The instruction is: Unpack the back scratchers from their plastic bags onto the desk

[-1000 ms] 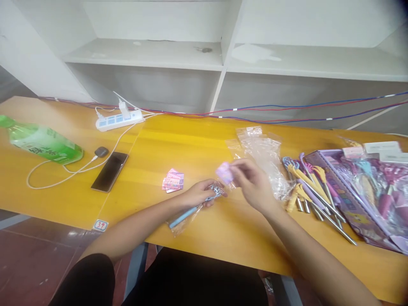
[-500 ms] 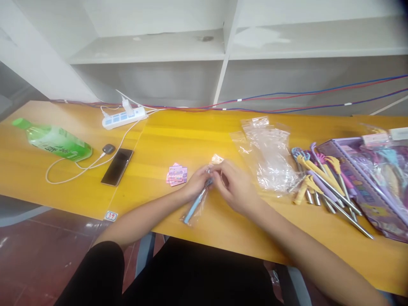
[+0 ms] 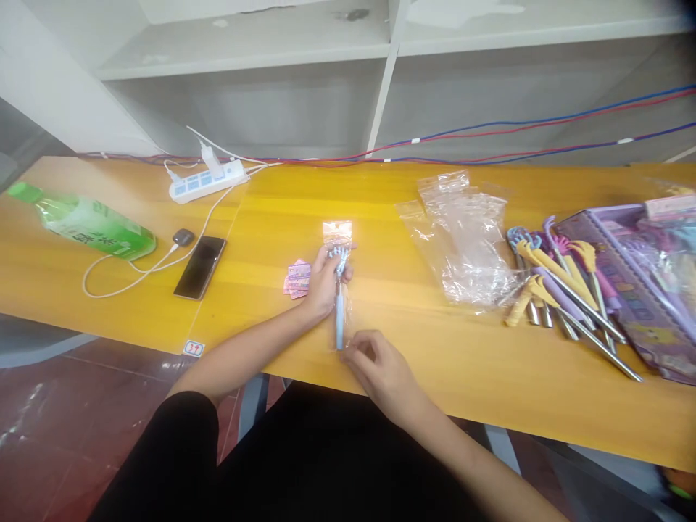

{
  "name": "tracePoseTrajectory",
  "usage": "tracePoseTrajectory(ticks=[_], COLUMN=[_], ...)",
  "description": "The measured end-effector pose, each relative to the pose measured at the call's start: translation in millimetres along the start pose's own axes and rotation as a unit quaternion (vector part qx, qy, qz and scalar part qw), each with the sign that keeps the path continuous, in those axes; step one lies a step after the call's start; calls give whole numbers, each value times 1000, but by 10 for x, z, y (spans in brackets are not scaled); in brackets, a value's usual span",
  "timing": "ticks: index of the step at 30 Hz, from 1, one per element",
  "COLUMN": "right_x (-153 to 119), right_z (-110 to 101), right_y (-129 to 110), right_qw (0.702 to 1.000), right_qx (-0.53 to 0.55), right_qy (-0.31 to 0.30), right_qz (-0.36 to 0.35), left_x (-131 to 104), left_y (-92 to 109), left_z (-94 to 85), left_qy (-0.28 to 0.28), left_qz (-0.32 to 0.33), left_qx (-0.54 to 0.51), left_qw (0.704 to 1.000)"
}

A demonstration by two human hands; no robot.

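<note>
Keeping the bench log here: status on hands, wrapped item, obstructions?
Left hand holding bagged blue stick. Right hand at its lower end, contact unclear. Loose bags off right, not in the way.

a bench (image 3: 272,217) is set before shelves (image 3: 244,54), its load spread left to right.
at the left a bottle (image 3: 87,221) is laid, with a phone (image 3: 200,268) to its right and a power strip (image 3: 207,181) behind the phone; at the middle a bagged tool (image 3: 340,312) is held in the left hand (image 3: 325,283), just right of stacked cards (image 3: 298,279), its near end beside the right hand (image 3: 380,370); farther right are bags (image 3: 462,239), then piled tools (image 3: 565,290), then a box (image 3: 625,286) in which packets (image 3: 671,250) are held.
</note>
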State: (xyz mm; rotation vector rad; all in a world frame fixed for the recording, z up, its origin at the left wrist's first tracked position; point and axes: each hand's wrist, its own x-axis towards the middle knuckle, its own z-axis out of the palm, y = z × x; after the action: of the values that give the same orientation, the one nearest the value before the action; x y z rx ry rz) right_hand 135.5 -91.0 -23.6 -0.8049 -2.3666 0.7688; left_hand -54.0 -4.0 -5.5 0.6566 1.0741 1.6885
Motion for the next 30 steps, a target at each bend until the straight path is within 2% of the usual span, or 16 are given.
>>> tracePoseTrajectory(ticks=[3,5,11,18,21,25,30], right_x=[-47,-47,18,38,55,57,35], right_z=[-57,-79,-57,0,-61,-198,-408], right_y=[-20,-31,-27,69,137,201,248], right_qw=[998,998,996,980,972,961,951], right_qx=[1,9,30,-110,-152,-193,-209], right_qy=[-29,-21,87,160,174,197,229], right_qz=[-47,-63,10,36,45,33,2], left_x=[40,63,108,125,113,47,-15], left_y=[38,61,103,174,239,342,375], left_z=[3,7,-14,-53,-35,54,214], left_qy=[33,58,115,151,168,162,135], left_qz=[-18,-26,-29,-34,-79,-168,-165], left_qx=[-38,-67,-116,-177,-208,-244,-211], left_qw=[999,996,986,972,960,941,954])
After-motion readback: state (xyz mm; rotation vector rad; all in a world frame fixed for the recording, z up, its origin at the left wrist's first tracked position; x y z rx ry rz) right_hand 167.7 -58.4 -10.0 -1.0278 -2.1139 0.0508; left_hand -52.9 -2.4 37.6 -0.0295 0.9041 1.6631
